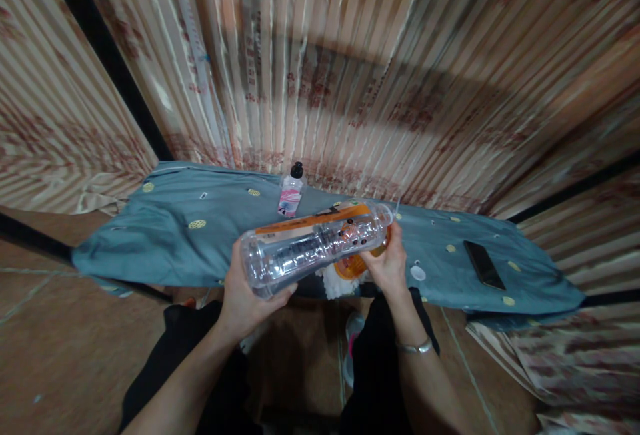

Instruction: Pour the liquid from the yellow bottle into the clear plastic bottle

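Observation:
I hold a large clear plastic bottle (313, 245) with an orange label on its side, lying across in front of me. My left hand (247, 292) is wrapped round its base end at the lower left. My right hand (387, 262) grips the neck end at the right. Both hands are closed on the bottle, above the near edge of a blue-grey cloth (200, 248) spread over a low surface.
A small bottle with a black cap and pink label (291, 192) stands on the cloth by the curtain. A black phone (483, 264) lies on the cloth at the right. A white cap-like disc (417, 273) and an orange-and-white object (345, 275) lie under the bottle. Striped curtains hang behind.

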`<move>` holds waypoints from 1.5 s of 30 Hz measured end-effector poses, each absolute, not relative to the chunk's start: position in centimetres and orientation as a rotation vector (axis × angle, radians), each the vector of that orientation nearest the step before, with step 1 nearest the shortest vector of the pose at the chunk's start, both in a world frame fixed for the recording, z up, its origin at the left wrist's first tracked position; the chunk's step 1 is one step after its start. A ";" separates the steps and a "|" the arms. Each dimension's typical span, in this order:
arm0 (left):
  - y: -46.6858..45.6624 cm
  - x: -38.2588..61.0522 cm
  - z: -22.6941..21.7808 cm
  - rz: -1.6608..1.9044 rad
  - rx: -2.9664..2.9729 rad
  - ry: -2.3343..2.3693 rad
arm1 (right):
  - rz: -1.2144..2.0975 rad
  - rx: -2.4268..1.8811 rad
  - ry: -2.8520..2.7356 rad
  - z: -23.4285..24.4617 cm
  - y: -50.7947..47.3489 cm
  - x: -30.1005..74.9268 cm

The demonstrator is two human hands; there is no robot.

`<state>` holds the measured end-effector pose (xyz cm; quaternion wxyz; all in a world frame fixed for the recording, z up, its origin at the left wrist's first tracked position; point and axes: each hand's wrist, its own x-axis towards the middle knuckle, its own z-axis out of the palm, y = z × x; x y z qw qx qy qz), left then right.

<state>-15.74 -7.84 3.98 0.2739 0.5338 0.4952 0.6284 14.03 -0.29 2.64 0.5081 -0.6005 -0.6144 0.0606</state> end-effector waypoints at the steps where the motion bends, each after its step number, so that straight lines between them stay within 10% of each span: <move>1: -7.8 -15.8 4.0 1.690 1.433 1.334 | 0.144 -1.444 -1.481 2.6 -0.3 14.0; 45: -8.0 -16.1 3.9 1.661 1.331 1.389 | 0.132 -1.463 -1.534 2.5 -0.6 14.1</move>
